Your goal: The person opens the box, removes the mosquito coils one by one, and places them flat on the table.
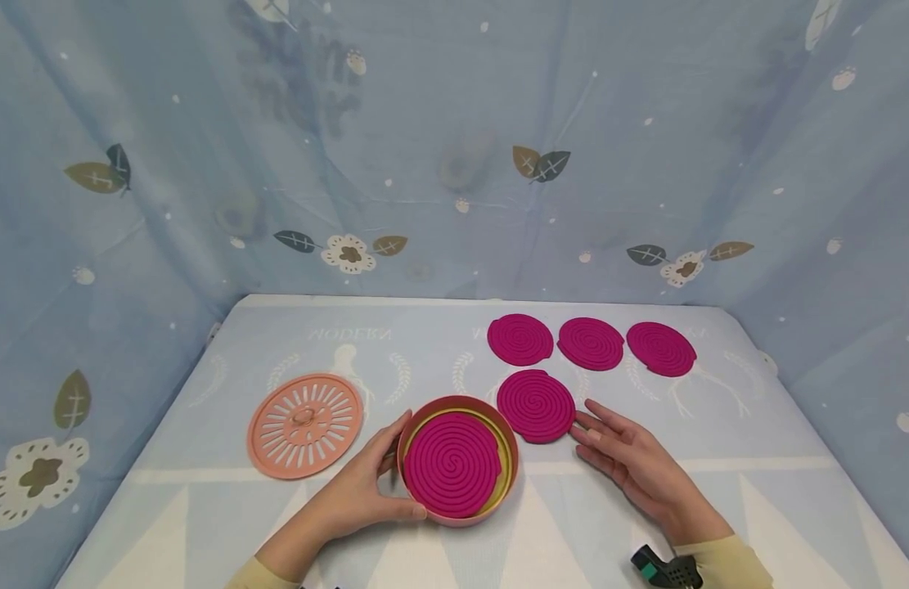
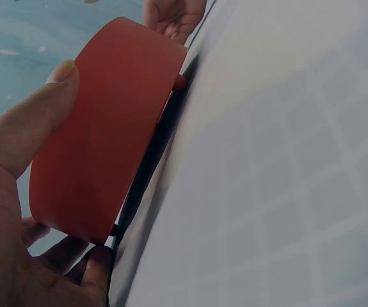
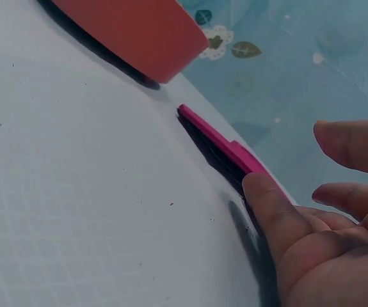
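Observation:
In the head view my left hand grips a round coral mosquito-coil box, thumb and fingers around its side. The left wrist view shows the box's smooth outer wall and small feet beneath. Inside the box, a magenta mosquito coil lies over a yellow inner surface. My right hand is spread just right of another magenta coil, its fingertips right at the coil's edge. In the right wrist view that coil appears edge-on, with one finger against it and the thumb apart.
A coral slotted lid with a small raised piece at its centre lies left of the box. Three more magenta coils form a row at the back right of the patterned tablecloth. A blue patterned curtain encloses the table's back and sides.

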Demonstrator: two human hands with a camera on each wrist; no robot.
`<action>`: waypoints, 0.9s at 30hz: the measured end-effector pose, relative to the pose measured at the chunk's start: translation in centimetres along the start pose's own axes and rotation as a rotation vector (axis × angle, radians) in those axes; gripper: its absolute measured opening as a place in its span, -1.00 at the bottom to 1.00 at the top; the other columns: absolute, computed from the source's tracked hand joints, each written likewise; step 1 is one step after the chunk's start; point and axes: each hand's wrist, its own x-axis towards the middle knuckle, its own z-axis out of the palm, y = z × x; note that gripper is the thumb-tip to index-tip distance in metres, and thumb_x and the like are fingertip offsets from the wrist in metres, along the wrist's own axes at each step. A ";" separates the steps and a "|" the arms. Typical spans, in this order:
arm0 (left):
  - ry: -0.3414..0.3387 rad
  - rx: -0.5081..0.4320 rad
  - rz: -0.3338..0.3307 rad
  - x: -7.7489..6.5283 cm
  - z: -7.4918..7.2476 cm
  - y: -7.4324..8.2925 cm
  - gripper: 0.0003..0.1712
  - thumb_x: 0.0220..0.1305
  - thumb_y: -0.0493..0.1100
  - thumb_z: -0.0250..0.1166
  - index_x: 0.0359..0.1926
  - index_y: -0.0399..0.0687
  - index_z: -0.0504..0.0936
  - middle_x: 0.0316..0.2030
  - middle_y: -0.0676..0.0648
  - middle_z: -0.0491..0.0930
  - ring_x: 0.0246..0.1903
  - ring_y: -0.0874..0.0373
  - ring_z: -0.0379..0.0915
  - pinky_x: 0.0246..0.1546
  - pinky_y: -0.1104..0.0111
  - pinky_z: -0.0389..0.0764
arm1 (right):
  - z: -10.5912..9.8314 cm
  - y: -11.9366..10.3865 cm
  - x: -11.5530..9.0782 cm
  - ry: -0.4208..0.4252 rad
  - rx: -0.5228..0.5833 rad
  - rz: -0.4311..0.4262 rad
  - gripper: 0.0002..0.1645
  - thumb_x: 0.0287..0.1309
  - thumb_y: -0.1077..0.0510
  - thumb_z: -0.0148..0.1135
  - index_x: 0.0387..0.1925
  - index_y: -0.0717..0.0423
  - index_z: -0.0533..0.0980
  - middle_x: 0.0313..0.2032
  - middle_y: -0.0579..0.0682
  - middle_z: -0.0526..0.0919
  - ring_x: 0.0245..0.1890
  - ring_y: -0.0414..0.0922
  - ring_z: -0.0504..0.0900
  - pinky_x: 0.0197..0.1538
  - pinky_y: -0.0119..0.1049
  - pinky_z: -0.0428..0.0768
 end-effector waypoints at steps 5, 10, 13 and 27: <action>-0.012 -0.016 -0.004 -0.1 0.0 -0.1 0.46 -0.24 0.20 0.65 0.58 0.17 -0.08 0.48 0.14 0.03 0.36 0.20 0.19 0.35 0.35 0.29 | 0.0 0.2 -0.3 -0.014 -0.007 -0.006 -0.18 0.47 0.28 -0.01 0.56 0.17 -0.17 0.51 0.21 -0.06 0.37 -0.02 0.32 0.31 -0.15 0.42; -0.010 -0.020 -0.004 0.0 0.0 0.0 0.46 -0.24 0.20 0.66 0.58 0.15 -0.07 0.48 0.13 0.04 0.35 0.21 0.21 0.35 0.36 0.29 | -0.3 0.4 -0.5 -0.005 0.000 -0.010 -0.18 0.46 0.28 0.00 0.56 0.15 -0.16 0.51 0.21 -0.05 0.38 0.02 0.30 0.31 -0.15 0.43; -0.007 -0.016 -0.009 0.0 0.0 0.1 0.46 -0.25 0.20 0.66 0.58 0.16 -0.07 0.48 0.13 0.05 0.35 0.21 0.22 0.36 0.33 0.28 | -0.2 0.4 -0.4 -0.002 0.005 -0.005 -0.18 0.46 0.27 0.01 0.57 0.13 -0.14 0.51 0.20 -0.04 0.37 0.01 0.31 0.31 -0.15 0.43; -0.001 -0.004 0.001 0.0 0.0 -0.1 0.45 -0.24 0.22 0.66 0.58 0.19 -0.06 0.47 0.15 0.04 0.36 0.21 0.21 0.36 0.32 0.29 | -0.1 0.6 -0.2 -0.008 0.006 -0.022 -0.18 0.46 0.28 0.01 0.57 0.09 -0.12 0.51 0.20 -0.02 0.38 0.05 0.29 0.31 -0.15 0.42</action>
